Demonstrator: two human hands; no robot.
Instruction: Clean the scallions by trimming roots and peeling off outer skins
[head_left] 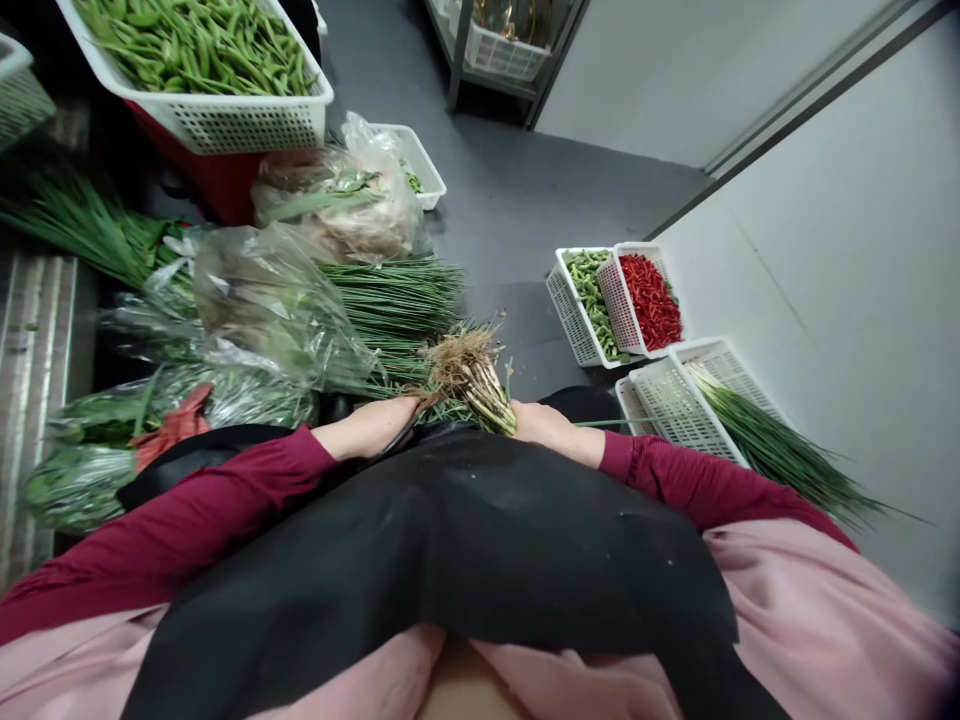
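Note:
My right hand (547, 426) is closed round a bunch of scallions (484, 388), whose shaggy brown roots point up and away from me over my lap. Beside the roots, my left hand (375, 426) is curled with its fingertips at a brownish bit by the bunch. A thin dark curved piece runs along that hand; what it grips is hidden. Just beyond lie many long green scallions (397, 300), partly inside a clear plastic bag (274, 300).
White baskets of green peppers (589, 300) and red chillies (651, 305) stand right, by a basket (694, 385) with scallions (780, 440). A large basket (255, 122) of green peppers is upper left. Bagged greens (90, 460) and a red glove (176, 428) lie left.

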